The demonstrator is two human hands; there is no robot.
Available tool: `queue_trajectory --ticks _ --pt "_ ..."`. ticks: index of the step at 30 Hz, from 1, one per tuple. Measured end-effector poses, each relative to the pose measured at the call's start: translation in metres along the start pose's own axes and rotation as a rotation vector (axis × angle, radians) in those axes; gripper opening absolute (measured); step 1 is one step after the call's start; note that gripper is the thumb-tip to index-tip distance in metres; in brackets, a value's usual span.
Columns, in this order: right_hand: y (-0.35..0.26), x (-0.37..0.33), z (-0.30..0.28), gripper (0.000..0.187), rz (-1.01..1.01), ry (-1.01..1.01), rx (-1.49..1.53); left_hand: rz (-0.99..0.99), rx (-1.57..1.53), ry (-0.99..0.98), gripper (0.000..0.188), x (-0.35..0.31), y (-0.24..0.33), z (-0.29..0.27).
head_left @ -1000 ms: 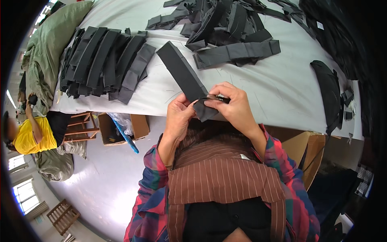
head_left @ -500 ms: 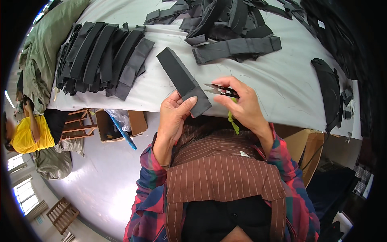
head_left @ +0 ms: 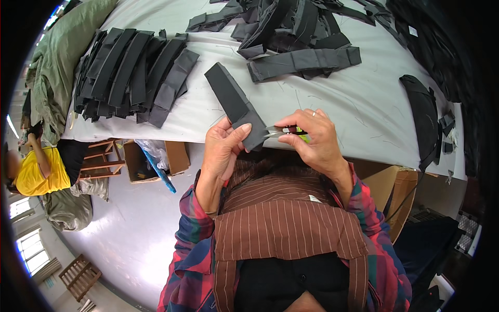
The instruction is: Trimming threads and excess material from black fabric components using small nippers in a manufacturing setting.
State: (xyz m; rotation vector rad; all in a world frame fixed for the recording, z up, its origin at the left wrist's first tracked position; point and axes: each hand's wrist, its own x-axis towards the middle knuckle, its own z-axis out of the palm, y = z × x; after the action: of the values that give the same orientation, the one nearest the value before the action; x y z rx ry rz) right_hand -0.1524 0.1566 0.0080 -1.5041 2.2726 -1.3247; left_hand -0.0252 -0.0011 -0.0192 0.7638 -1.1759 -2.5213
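Note:
My left hand pinches a folded black fabric strip near its lower end, thumb on top; the strip slants up and away to the left over the table edge. My right hand is closed round thread snips with dark handles. Their metal tips point left and meet the right edge of the strip's lower end. A bit of yellow-green ribbon shows at the snips, partly behind my fingers.
A row of stacked black strips lies at the left on the white-covered table. A looser heap of strips is at the far middle. Dark cloth lies at right. Beneath are cardboard boxes; a person in yellow is at far left.
My right hand has turned and brought the snips down and left, from beside the strip to its lower edge. The left hand and strip have shifted only slightly.

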Motion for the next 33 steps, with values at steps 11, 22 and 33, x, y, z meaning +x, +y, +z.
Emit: queue_trajectory --ticks 11,22,33 --pt "-0.001 -0.002 0.009 0.015 -0.128 -0.066 -0.067 0.035 0.128 0.021 0.025 -0.002 0.000 0.004" --pt "-0.019 0.016 -0.011 0.027 -0.229 0.063 0.207 -0.049 0.386 0.035 0.016 -0.040 0.049 0.043" --pt "-0.022 0.022 0.000 0.007 0.399 -0.021 0.688 0.138 0.310 -0.246 0.031 -0.018 0.019 0.033"
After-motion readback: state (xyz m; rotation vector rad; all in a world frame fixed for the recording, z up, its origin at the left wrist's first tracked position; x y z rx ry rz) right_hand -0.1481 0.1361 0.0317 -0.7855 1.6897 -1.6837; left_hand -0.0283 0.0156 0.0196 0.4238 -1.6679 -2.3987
